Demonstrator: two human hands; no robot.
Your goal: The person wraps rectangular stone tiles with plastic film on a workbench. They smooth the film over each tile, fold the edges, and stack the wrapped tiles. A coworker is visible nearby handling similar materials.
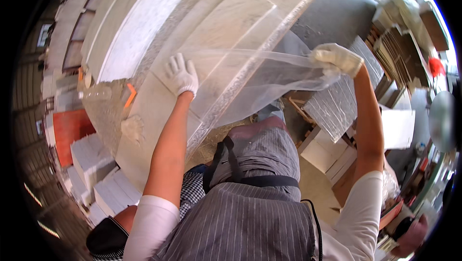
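My right hand (338,59), in a pale work glove, is closed on a gathered edge of clear plastic film (284,73) and holds it raised beyond the table's edge. The film stretches in folds from there toward my left hand (182,74). That hand wears a white knit glove and lies with fingers spread on the film over the worktable. Under the film is a pale, marble-patterned panel (228,18). Left of my left forearm, a loose off-white glove (132,128) lies on the table, with an orange angled tool (130,95) beyond it.
A stack of white panels (144,27) stands at the far left of the table, near a clear bottle (96,93). White blocks (96,152) are at the left. A film-wrapped panel (334,109) and stacked cardboard (399,54) stand at the right. Another person (113,232) is at lower left.
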